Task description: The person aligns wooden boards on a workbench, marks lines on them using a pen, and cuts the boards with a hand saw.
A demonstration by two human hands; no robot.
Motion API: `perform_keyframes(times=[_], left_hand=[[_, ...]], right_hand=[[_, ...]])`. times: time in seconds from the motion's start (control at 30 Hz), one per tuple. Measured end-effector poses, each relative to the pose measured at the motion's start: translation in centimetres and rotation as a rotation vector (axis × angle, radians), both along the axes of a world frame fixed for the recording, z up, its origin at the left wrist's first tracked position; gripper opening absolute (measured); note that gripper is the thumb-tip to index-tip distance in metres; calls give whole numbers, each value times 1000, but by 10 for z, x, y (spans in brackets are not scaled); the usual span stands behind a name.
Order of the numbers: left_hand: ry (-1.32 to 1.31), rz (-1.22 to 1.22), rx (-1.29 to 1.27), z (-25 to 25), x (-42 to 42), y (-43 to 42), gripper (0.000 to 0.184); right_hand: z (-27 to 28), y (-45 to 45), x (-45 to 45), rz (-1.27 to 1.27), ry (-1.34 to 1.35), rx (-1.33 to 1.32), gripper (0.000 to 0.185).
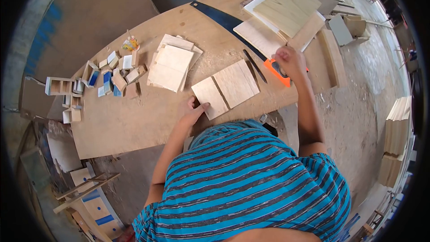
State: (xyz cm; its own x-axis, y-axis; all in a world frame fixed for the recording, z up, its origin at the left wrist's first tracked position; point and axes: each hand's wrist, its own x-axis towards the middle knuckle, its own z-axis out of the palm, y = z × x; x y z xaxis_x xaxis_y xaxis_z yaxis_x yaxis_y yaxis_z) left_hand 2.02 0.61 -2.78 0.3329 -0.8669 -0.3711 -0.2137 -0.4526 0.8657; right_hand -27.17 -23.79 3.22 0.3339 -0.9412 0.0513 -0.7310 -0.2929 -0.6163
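Two pieces of light plywood lie side by side near the table's front edge, a smaller one (209, 97) on the left and a larger one (236, 84) on the right, with a narrow dark gap between them. My left hand (194, 111) pinches the near left corner of the smaller piece. Above the orange handle (277, 73) of a saw is my right hand (291, 62), its fingers curled; what they hold, if anything, is hidden. The saw's dark blade (219, 18) runs to the upper left. A dark, slim tool (255, 66) lies right of the larger piece.
Stacked thin boards (171, 67) lie left of the plywood pieces, and small wooden blocks (119, 79) further left. Larger boards (289, 9) are piled at the back right. A long wooden piece (330, 58) stands at the table's right edge.
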Motion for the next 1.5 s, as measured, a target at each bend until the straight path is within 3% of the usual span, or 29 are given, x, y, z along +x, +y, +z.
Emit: perform_keyframes(times=[0.1,0.2,0.3,0.43,0.57,0.7,0.83,0.9,1.0,1.5], left_hand=[[-320,-102,-2,-21,15,-2,38],[-501,-216,254,30,5,-15,43],[-572,-198,153,24,6,-15,38],[-447,-135,189,25,7,-14,37],[-373,-74,130,25,2,-9,38],[-344,-30,75,15,1,-4,34],[101,74,33,7,4,9,26],[453,153,-101,0,1,21,33],[696,86,38,19,1,37,50],[806,87,37,28,-7,43,57]], right_hand=[[-4,24,-3,109,-99,-1,15],[-14,40,3,211,-93,-32,13],[-19,59,23,307,-157,37,14],[-25,94,59,469,-327,182,24],[-25,118,93,493,-291,238,47],[-33,126,110,538,-198,203,57],[-33,126,112,543,-212,253,59],[-33,125,111,536,-227,280,59],[-36,126,111,524,-253,313,58],[-36,122,110,518,-265,337,58]])
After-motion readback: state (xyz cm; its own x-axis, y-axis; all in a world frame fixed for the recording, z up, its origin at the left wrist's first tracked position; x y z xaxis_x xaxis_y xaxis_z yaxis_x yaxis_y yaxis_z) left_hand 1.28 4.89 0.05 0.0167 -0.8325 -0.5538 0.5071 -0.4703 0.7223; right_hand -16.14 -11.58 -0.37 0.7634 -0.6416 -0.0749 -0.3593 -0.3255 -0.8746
